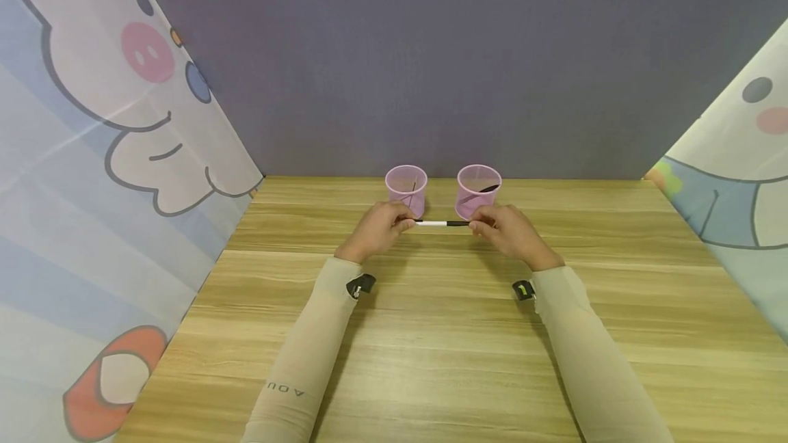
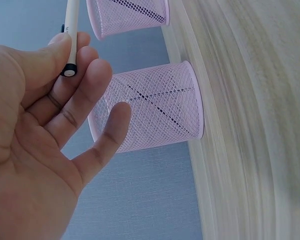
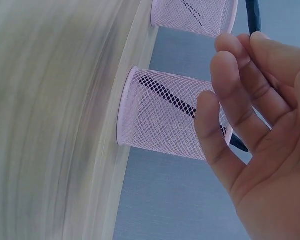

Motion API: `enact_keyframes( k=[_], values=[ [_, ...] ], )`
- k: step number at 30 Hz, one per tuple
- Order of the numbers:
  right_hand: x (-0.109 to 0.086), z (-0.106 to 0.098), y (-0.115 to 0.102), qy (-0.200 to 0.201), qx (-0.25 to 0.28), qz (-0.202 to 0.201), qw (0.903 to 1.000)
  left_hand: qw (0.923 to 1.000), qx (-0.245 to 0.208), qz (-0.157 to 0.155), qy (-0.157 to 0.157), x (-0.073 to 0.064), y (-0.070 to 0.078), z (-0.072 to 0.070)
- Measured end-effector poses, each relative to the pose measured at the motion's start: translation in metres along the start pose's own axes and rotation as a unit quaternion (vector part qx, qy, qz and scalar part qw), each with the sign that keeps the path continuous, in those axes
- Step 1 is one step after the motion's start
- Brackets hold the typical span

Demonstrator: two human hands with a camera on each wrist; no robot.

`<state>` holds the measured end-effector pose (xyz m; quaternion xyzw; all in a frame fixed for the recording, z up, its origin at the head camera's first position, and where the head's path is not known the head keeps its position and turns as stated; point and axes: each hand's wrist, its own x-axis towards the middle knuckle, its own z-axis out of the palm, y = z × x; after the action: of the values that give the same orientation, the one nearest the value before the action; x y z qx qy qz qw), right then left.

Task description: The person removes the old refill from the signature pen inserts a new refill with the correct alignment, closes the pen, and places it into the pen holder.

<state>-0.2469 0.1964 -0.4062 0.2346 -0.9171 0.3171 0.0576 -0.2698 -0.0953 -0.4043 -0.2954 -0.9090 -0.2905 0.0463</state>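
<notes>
A slim white-and-black pen (image 1: 436, 223) is held level between both hands, just in front of two pink mesh cups. My left hand (image 1: 379, 230) pinches its white end with thumb and fingertips; in the left wrist view the black-ringed tip of the pen (image 2: 70, 69) pokes out below the thumb. My right hand (image 1: 512, 232) pinches the dark end (image 3: 253, 17), its other fingers loosely bent. Behind the left hand stands the left cup (image 1: 396, 184), with thin dark sticks inside. The right cup (image 1: 463, 186) holds a dark, slender item (image 3: 239, 143) leaning out over its rim.
Both cups stand near the back edge of the wooden table (image 1: 431, 347), before a grey panel (image 1: 400, 60). Cartoon-printed cloths (image 1: 80, 238) flank the table on either side. A black wrist strap (image 1: 360, 285) sits at the left sleeve, another (image 1: 524, 290) at the right.
</notes>
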Motion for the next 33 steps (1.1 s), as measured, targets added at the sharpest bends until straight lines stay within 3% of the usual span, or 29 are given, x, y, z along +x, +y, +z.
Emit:
enact_keyframes(
  k=[33],
  values=[
    [-0.0005,0.0004,-0.0055,0.023,0.006,0.005,0.9997,1.0,0.002,0.003,0.001,0.0005,-0.0006,-0.0015]
  ],
)
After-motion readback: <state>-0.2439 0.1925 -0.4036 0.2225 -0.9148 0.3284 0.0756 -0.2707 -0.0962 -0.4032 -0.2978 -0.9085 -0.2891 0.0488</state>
